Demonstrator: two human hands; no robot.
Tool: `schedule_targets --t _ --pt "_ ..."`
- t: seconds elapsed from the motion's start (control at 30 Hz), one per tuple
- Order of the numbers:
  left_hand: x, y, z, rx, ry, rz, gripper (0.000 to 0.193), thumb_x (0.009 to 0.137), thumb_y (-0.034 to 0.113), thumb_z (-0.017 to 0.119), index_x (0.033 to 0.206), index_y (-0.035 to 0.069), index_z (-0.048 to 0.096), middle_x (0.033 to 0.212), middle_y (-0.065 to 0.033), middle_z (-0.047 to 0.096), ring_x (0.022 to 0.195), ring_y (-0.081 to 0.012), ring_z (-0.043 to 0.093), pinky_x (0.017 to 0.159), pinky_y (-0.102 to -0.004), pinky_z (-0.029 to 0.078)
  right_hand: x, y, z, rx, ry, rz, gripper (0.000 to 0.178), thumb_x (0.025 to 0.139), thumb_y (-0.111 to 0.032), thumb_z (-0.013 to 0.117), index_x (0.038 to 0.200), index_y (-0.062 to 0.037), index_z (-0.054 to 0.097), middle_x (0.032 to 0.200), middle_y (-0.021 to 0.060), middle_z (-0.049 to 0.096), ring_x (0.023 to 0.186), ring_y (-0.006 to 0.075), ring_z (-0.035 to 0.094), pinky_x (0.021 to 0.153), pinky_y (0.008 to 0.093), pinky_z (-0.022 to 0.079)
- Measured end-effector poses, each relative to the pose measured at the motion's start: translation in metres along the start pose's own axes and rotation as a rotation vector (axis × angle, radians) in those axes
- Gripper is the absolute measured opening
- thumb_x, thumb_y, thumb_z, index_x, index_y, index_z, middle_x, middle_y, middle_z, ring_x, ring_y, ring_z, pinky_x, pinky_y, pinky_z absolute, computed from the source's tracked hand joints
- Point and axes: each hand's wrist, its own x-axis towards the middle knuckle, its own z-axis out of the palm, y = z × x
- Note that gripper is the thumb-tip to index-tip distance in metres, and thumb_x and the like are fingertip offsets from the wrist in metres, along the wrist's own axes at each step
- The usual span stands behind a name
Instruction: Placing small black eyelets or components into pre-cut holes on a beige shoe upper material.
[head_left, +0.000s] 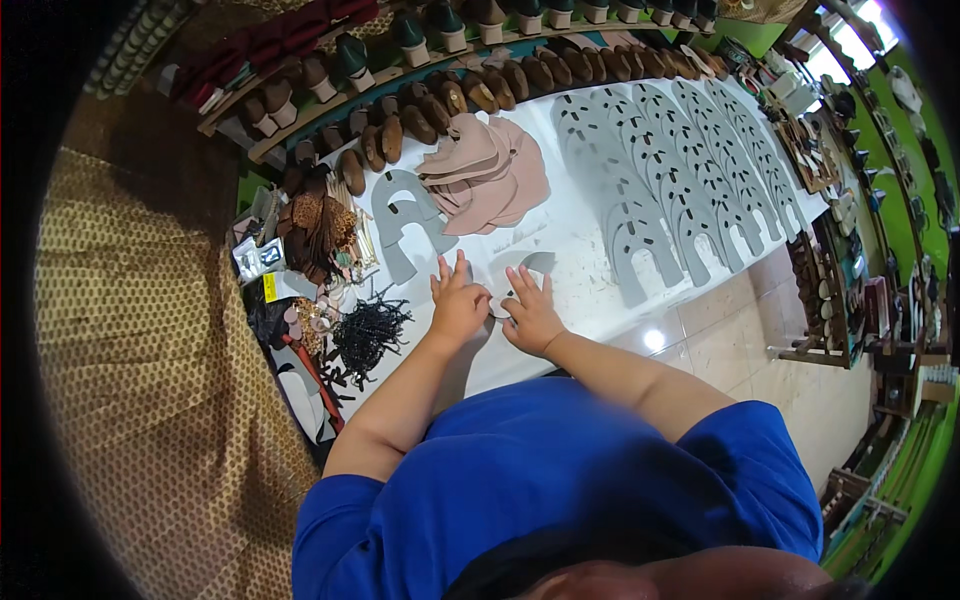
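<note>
A grey curved shoe-upper piece point(541, 262) lies on the white-covered table in front of me, partly hidden by my hands. My left hand point(460, 305) has two fingers stretched forward, while its thumb and forefinger close together at the piece's near-left end. On the other side, my right hand point(533, 313) presses the piece to the table with its fingers and thumb. A paler patch shows between the two hands; I cannot tell whether it is the piece's underside. Just ahead on the left rest a few grey U-shaped uppers point(400, 262) with small black tabs.
A pile of pinkish-beige cut pieces point(495, 175) lies ahead. Long rows of overlapping grey uppers point(655, 190) cover the table's right side. Black strips point(370, 335) are heaped at left, near brown material point(318, 225). Brown shoe lasts point(480, 93) line the far edge below a shoe rack point(400, 75).
</note>
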Motion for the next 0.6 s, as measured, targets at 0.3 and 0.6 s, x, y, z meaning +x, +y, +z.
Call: schedule_targets --t 0.3,0.6 --pt "0.019 0.010 -0.013 0.078 -0.126 0.005 0.014 0.071 0.023 0.076 0.084 0.021 0.081 0.163 -0.0219 0.023 0.150 -0.0507 0.006 0.116 -0.0666 0.006 -0.001 0.006 0.008 0.009 0.037 -0.012 0.027 0.079 -0.024 0.066 0.100 -0.0067 0.066 0.160 0.0197 0.028 0.150 0.0419 0.018 0.113 0.0739 0.011" --pt "0.026 0.021 -0.010 0.159 -0.098 0.086 0.010 0.067 0.021 0.076 0.076 0.020 0.080 0.162 -0.0175 0.030 0.151 -0.0477 0.012 0.115 -0.0694 0.007 0.000 0.007 0.008 0.017 0.026 -0.012 0.026 0.079 -0.024 0.065 0.097 -0.0059 0.065 0.159 0.0200 0.030 0.150 0.0412 0.019 0.113 0.0737 0.011"
